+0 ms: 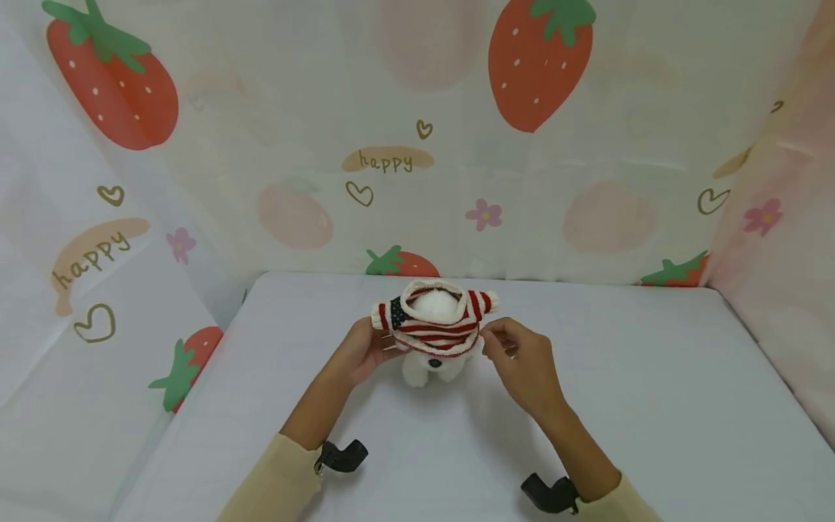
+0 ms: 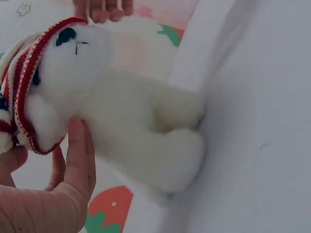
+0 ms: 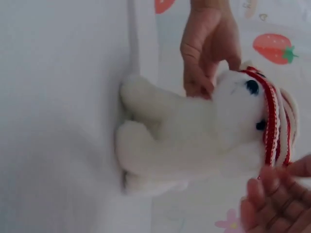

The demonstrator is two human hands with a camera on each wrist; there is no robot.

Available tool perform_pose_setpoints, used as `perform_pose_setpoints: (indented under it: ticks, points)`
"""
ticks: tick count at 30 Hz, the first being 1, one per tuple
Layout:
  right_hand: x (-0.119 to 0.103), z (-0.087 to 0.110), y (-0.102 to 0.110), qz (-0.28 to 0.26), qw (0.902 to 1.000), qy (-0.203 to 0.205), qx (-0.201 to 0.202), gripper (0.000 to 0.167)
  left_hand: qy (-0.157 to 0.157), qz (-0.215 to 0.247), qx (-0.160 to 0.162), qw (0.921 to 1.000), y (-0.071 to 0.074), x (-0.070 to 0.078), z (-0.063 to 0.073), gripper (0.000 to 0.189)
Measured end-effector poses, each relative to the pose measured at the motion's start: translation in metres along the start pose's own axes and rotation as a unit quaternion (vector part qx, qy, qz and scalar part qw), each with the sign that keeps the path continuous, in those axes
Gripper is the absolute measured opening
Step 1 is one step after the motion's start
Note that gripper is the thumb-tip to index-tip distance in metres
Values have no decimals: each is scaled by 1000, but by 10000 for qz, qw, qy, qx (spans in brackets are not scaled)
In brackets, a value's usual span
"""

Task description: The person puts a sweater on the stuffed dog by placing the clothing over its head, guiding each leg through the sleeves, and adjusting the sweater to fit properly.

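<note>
In the head view, your white plush toy (image 1: 416,368) stands upright on the smooth white worktop (image 1: 639,406), its short, rounded legs bare. A knitted sweater (image 1: 433,332), ribbed at the edges, with red and cream stripes and a dark spotted patch, bunches round its head; the fuzzy crown shows through the collar. Your left hand (image 1: 370,355) reaches in at one side, fingers pointing inward. Your right hand (image 1: 527,362) bends down from the other side, thumb and forefinger meeting at the hem. Cream sleeves (image 1: 274,478) cover both forearms.

From the left wrist, the fur looks soft and short, and a glossy black nose (image 2: 66,37) sits just below the red-trimmed hem. Your left grip is apart: the forefinger lies straight against the plush, the thumb beside the knit.

From the right wrist, a dark, round eye (image 3: 261,125) sits close under the hem. Your right grip is together, clamped on the sweater's edge, the other fingers loosely bent.
</note>
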State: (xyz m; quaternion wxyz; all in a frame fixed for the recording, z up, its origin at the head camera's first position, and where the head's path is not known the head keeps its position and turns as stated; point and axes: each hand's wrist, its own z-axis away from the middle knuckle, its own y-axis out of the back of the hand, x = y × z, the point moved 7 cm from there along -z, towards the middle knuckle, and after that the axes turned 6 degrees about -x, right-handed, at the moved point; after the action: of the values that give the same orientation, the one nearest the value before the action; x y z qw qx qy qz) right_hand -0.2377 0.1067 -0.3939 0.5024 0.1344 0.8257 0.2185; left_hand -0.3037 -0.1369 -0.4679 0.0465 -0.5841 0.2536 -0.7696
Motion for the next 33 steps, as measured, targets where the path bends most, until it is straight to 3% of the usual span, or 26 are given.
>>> perform_pose_setpoints:
  ticks: [2,4,7,10,14,18,22,27,30,33]
  points:
    - [15,-5,-1,-736,9940,-796,-117,16,23,-20,-126,9999,-2,-1,3,32]
    - [27,-9,-6,-1268,9804,-1443,-430,25,35,-92,-215,9997,-3,-1,4,34]
    - [36,-16,-15,-1703,9625,-1927,-870,32,33,-218,-283,9994,-3,-1,5,36]
    - [36,-21,-19,-1783,9585,-2013,-950,28,-5,-355,-181,9992,-2,-1,3,32]
    - [33,-23,-16,-1578,9631,-2064,-703,23,-106,-868,13,9962,-1,0,1,24]
    - [37,-19,-15,-1191,9660,-2217,-600,22,-164,-1472,79,9889,2,-3,0,27]
    - [44,-11,-18,-696,9674,-2303,-786,21,-145,-1663,117,9859,8,-9,2,31]
    - [51,-3,-20,-389,9663,-2312,-1067,22,22,-1569,102,9876,12,-19,5,33]
    - [55,0,-25,-824,9588,-2409,-1261,28,135,-1319,-7,9912,9,-23,8,34]
    - [57,3,-30,-1496,9419,-2600,-1511,36,300,-748,-312,9963,0,-26,14,41]
